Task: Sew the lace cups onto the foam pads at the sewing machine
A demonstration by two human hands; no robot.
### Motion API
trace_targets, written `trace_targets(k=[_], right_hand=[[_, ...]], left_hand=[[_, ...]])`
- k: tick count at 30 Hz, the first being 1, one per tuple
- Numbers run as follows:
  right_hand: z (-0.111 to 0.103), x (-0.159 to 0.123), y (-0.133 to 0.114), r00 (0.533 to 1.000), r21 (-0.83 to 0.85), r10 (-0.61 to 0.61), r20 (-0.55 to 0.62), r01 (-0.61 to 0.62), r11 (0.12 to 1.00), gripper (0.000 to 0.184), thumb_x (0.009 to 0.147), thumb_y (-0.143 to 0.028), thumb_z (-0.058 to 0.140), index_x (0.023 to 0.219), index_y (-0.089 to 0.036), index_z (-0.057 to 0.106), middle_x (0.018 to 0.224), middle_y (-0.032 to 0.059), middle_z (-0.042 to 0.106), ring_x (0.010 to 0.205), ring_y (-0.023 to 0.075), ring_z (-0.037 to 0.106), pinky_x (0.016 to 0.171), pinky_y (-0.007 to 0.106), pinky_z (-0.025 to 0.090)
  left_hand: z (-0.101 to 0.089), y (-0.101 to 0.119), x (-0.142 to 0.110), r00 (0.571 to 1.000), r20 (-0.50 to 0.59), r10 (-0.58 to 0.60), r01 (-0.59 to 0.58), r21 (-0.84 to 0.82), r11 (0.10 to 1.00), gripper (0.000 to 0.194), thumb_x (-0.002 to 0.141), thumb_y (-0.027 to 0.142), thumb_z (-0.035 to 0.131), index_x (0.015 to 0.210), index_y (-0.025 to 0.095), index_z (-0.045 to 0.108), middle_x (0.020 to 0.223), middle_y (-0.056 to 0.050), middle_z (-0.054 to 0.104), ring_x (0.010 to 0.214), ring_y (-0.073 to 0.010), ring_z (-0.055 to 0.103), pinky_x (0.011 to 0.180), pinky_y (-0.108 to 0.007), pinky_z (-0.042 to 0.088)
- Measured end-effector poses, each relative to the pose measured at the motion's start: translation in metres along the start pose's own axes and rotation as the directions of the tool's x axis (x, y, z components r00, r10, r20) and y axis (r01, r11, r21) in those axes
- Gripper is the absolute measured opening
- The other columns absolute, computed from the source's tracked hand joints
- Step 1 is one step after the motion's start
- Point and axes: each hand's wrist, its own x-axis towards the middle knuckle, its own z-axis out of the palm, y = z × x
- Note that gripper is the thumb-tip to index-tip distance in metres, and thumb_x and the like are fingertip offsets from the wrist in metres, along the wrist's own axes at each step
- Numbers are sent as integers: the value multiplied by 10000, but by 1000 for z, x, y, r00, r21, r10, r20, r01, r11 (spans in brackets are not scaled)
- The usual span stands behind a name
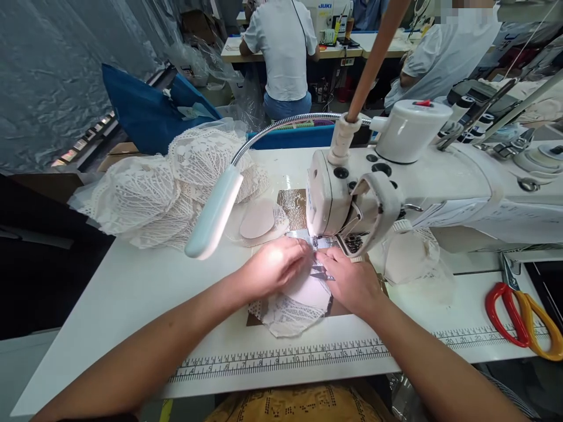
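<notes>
1. At the presser foot (315,240) of a white sewing machine (422,176): take this as clock centre, twelve toward the far side of the desk (132,281).
2. Lace piece (291,316) at seven o'clock, flat on the desk, scalloped edge toward six. A smooth pale panel (305,291) lies over its upper part; the far end runs up between the hands toward the foot.
3. Left hand (277,266), eight o'clock: fingers bent and drawn together over the work, tips close to the foot. Cannot tell whether they pinch the fabric or just press on it.
4. Right hand (354,281), four o'clock: fingers bent, tips at the work, near the left hand's. Pointed metal blades (323,275) show beside the palm; their handle is hidden, so grip cannot be told.
5. Heap of white lace (145,193) at ten o'clock. Between it and the foot, a loose cut piece (257,220) with a rounded pale layer on top.
6. Lamp head (215,214) on a bent metal neck, nine to ten o'clock, above the desk.
7. Second cut piece (409,258) just past three; red-and-yellow scissors (519,310) farther out, between three and four.
8. Printed ruler strip (303,357) along the near edge, six o'clock.
9. Person in white (285,58) seated at twelve, back turned.
</notes>
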Motion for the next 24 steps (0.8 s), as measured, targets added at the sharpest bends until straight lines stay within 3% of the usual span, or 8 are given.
trace_targets(k=[7,14,19,24], right_hand=[[-4,3,-3,999,9,25,46,-25,1000,326,759,-87,547,1009,-225,704,971,36,703,602,136,557,473,282,302],[0,3,-3,999,-34,48,12,-48,998,379,733,-96,554,1049,-243,703,954,41,717,596,147,559,466,285,300],[0,-2,1,1000,29,6,6,-6,1000,333,755,-117,561,1024,-235,718,1022,17,708,609,135,547,483,279,319],[-1,-3,1,1000,32,0,3,0,1000,347,743,-102,558,1016,-240,721,1004,11,700,626,134,545,479,282,304]], left_hand=[[17,-3,-3,994,24,110,-112,241,964,352,942,280,460,1196,84,605,1209,-177,630,1070,-281,593,914,-449,512],[9,-18,1,983,95,158,-178,264,948,387,928,283,474,1237,86,599,1281,-190,592,1130,-289,581,949,-438,501],[7,-16,1,981,116,154,-182,299,937,329,946,203,447,1207,107,623,1276,-167,605,1107,-271,593,933,-432,496],[7,-15,-1,966,113,234,-259,332,907,301,938,119,444,1160,115,647,1243,-128,638,1084,-259,600,961,-451,464]])
